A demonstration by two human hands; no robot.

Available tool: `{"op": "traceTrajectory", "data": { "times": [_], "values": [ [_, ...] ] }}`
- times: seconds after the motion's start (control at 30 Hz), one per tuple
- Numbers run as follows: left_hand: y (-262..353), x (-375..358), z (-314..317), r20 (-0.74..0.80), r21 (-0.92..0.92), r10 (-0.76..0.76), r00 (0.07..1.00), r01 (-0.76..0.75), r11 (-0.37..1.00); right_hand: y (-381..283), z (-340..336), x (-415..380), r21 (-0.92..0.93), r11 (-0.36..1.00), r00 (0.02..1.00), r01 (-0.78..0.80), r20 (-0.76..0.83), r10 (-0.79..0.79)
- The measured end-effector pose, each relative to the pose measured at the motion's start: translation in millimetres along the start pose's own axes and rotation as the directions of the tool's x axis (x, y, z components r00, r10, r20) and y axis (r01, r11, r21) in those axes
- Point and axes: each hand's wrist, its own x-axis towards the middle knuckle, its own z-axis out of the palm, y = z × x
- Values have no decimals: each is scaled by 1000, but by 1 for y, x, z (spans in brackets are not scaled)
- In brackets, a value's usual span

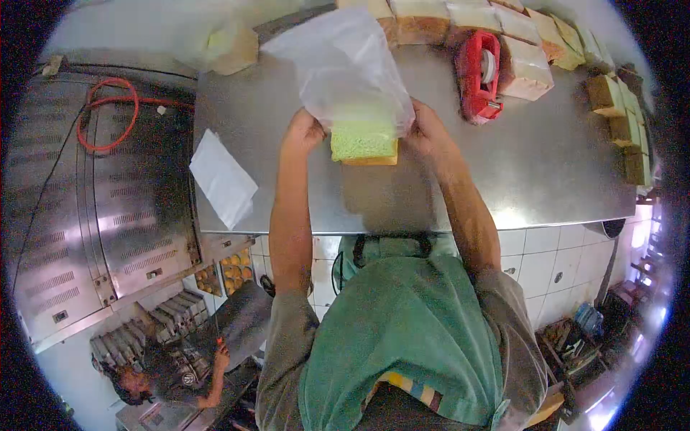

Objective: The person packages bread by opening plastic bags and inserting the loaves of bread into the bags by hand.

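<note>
A loaf of green bread (365, 147) with a brown crust along its lower edge is partly inside a translucent plastic bag (345, 61). The bag's mouth faces me, and its far end stands up over the steel table. My left hand (305, 131) pinches the left side of the opening. On the opposite side, my right hand (424, 129) grips the other edge, with the loaf between my hands. The bag hides most of the bread, and some fingertips are out of sight behind the plastic.
A red tape dispenser (480, 77) stands right of the bag, beside wrapped loaves (526, 68). More loaves line the back and right of the steel table (546, 172). Flat plastic bags (223, 179) lie at left. Another person (172, 377) works at lower left, near metal ovens (136, 187).
</note>
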Motion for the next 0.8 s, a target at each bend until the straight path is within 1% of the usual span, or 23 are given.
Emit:
{"op": "traceTrajectory", "data": {
  "times": [0.03, 0.07, 0.1, 0.17, 0.2, 0.23, 0.27, 0.3, 0.33, 0.37, 0.43, 0.47, 0.53, 0.57, 0.63, 0.67, 0.73, 0.8],
  "values": [
    [-1, -3, 9, -31, 35, -39, 999, 40, 999, -2, 1, -2, 186, 975, 991, -122, -32, 131],
    [-3, -4, 16, -62, 70, -78, 995, 82, 994, 5, -11, -3, -21, 1000, 1000, -22, 15, 22],
    [-6, -5, 12, -69, 104, -109, 992, 115, 988, 21, -31, -4, -220, 971, 994, 89, 81, -73],
    [-14, -10, -8, -68, 158, -151, 986, 160, 974, 37, -51, -4, -180, 982, 989, 53, 147, -26],
    [-19, -12, -18, -57, 175, -161, 985, 169, 970, 41, -57, -4, 51, 993, 982, -110, 160, 100],
    [-23, -14, -25, -26, 172, -152, 988, 154, 973, 38, -52, -8, 277, 923, 955, -268, 203, 216],
    [-28, -15, -32, 7, 168, -142, 990, 138, 976, 36, -47, -14, 272, 924, 962, -270, 127, 243],
    [-29, -23, -28, -1, 138, -156, 988, 155, 978, 18, -17, -29, 267, 924, 961, -274, 50, 270],
    [-25, -34, -19, -8, 107, -171, 985, 171, 979, 7, -2, -39, 263, 924, 955, -279, -27, 296],
    [-21, -46, -11, -15, 75, -186, 982, 187, 980, 5, -6, -42, 230, 923, 950, -309, 36, 310],
    [-15, -78, 3, -7, 24, -163, 987, 164, 986, 1, -13, -50, 156, 919, 927, -363, 163, 339],
    [-14, -86, 6, -4, -2, -152, 988, 152, 988, -1, -8, -54, 129, 929, 937, -347, 87, 338],
    [-16, -90, 1, 28, 43, -125, 992, 123, 991, -6, 13, -66, 69, 943, 942, -325, -66, 329],
    [-17, -92, -3, 45, 65, -111, 993, 108, 992, -1, 4, -65, 143, 940, 951, -308, 72, 301],
    [-19, -96, -10, 79, 102, -83, 993, 74, 992, 7, -14, -63, 287, 910, 922, -300, 332, 199],
    [-20, -98, -15, 97, 121, -66, 993, 55, 991, 12, -19, -64, 287, 912, 928, -293, 317, 199],
    [-24, -94, -31, 227, -6, -131, 965, 136, 991, 5, -11, -72, 280, 918, 937, -281, 286, 200],
    [-31, -95, -39, 241, -103, -137, 961, 166, 981, 2, -9, -80, 210, 942, 953, -261, 212, 217]
  ]
}}
